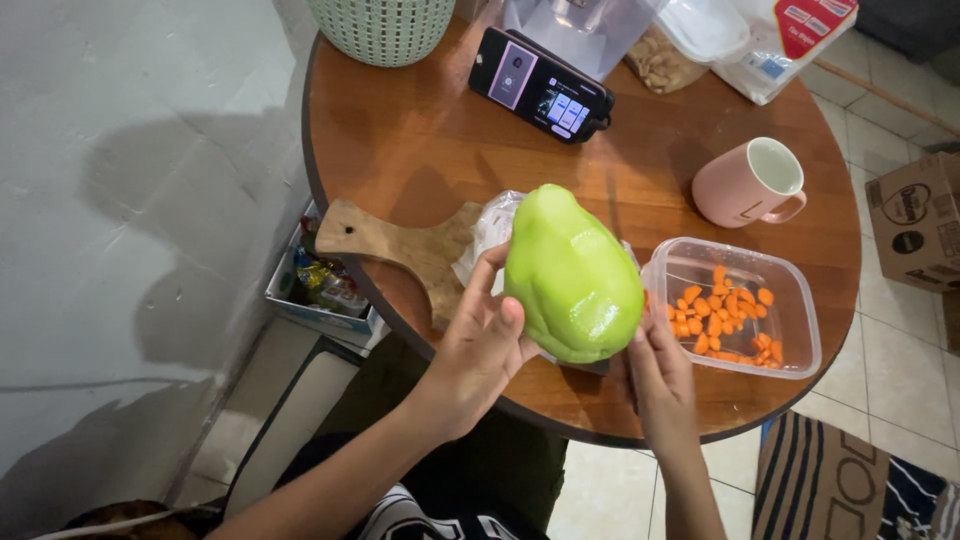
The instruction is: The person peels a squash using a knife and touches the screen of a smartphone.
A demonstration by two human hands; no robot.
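Note:
A large peeled green fruit (572, 276), glossy and pear-shaped, is held above a wooden cutting board (400, 245) on the round wooden table (440, 140). My left hand (480, 345) grips the fruit's lower left side with the thumb on its front. My right hand (658, 375) is at the fruit's lower right edge, beside a dark object, perhaps a blade, under the fruit; what it holds is hidden. A clear plastic bag (487, 230) lies on the board behind the fruit.
A clear plastic tub (795, 330) with several orange carrot slices sits right of the fruit. A pink mug (750, 182), a propped phone (540, 85), a green basket (382, 28) and packages stand at the back. A cardboard box (915, 220) is on the tiled floor.

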